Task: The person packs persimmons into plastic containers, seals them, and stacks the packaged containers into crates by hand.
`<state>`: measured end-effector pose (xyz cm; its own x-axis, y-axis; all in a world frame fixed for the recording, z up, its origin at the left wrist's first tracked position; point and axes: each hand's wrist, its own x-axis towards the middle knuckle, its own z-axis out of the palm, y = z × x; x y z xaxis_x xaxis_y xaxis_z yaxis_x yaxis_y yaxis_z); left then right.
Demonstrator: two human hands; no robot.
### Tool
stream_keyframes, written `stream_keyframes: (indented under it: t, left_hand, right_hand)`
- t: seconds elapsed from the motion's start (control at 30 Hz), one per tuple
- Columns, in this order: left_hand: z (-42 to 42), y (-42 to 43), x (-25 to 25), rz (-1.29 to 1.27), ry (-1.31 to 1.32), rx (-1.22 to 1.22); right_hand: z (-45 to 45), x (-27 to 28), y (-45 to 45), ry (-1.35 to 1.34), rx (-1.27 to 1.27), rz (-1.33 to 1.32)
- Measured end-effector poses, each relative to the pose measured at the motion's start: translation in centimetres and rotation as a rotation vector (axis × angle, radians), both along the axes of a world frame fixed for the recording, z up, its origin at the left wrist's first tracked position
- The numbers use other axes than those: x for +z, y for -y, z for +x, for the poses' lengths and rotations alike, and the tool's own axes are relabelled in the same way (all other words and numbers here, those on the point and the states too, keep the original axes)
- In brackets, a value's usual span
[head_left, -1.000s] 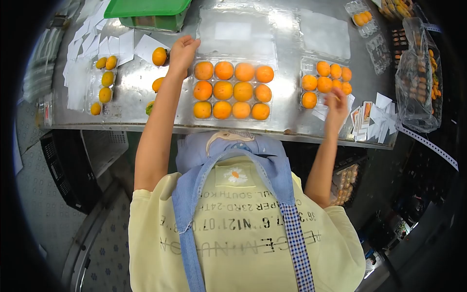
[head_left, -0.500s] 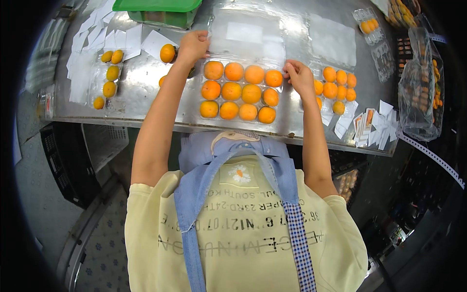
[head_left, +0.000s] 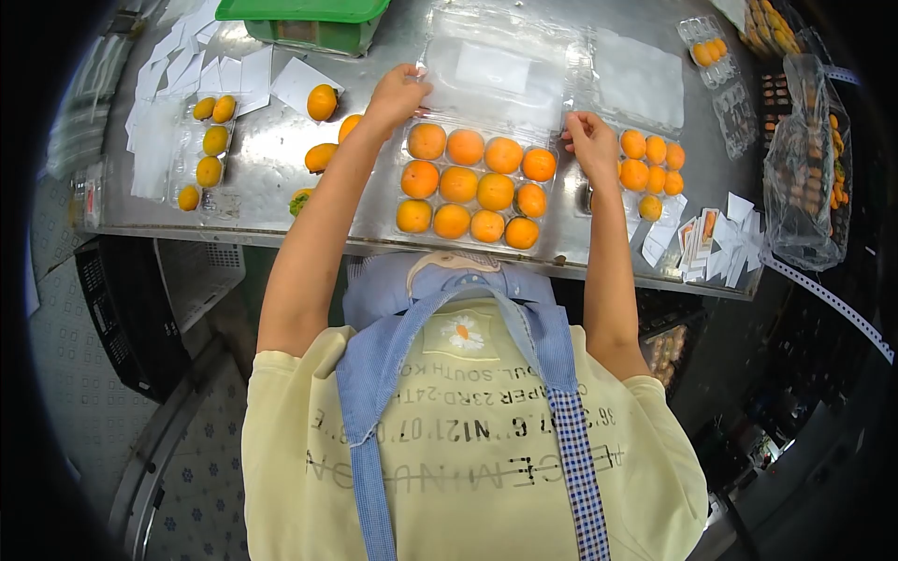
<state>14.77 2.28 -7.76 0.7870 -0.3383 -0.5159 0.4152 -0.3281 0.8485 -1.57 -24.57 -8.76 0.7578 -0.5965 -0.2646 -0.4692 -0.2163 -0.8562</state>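
Note:
A clear plastic clamshell box (head_left: 538, 98) lies with its lid folded back, away from me. Rows of orange persimmons (head_left: 458, 184) fill its near half. My left hand (head_left: 398, 96) pinches the box's left edge by the lid, with the fingers bent. On the opposite side, my right hand (head_left: 591, 140) grips the right edge near the hinge, its fingertips pressed together. A white label (head_left: 492, 67) shows through the lid. Several loose persimmons (head_left: 322, 157) lie left of the box, partly behind my left forearm.
To the right is another box of persimmons (head_left: 634, 175) with its lid back (head_left: 641, 79). At the left stands a part-filled box (head_left: 214, 140) beside scattered white cards (head_left: 154, 112). A green-lidded tub (head_left: 304, 11) sits at the back. More cards (head_left: 734, 245) lie near the right front edge.
Both hands have shifted the box of persimmons to the right and slightly toward me. Loose persimmons left of it show more now.

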Motion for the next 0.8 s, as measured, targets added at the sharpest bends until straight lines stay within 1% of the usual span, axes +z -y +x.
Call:
stream_keyframes:
  t: [0.07, 0.17, 0.4, 0.8]
  left_hand:
    - [-0.2, 0.0, -0.4, -0.034, 0.012, 0.006]
    - [-0.1, -0.2, -2.7, -0.034, 0.099, -0.007]
    - [-0.3, 0.3, -2.1, 0.004, 0.078, 0.034]
    - [-0.1, 0.6, -2.4, 0.023, 0.080, 0.035]
  right_hand:
    - [0.0, 0.0, 0.0, -0.029, 0.030, -0.052]
    - [0.0, -0.4, 0.0, -0.039, 0.055, -0.150]
    - [0.4, -0.5, -0.2, -0.062, 0.038, -0.261]
    - [0.3, -0.3, -0.2, -0.088, 0.052, -0.222]
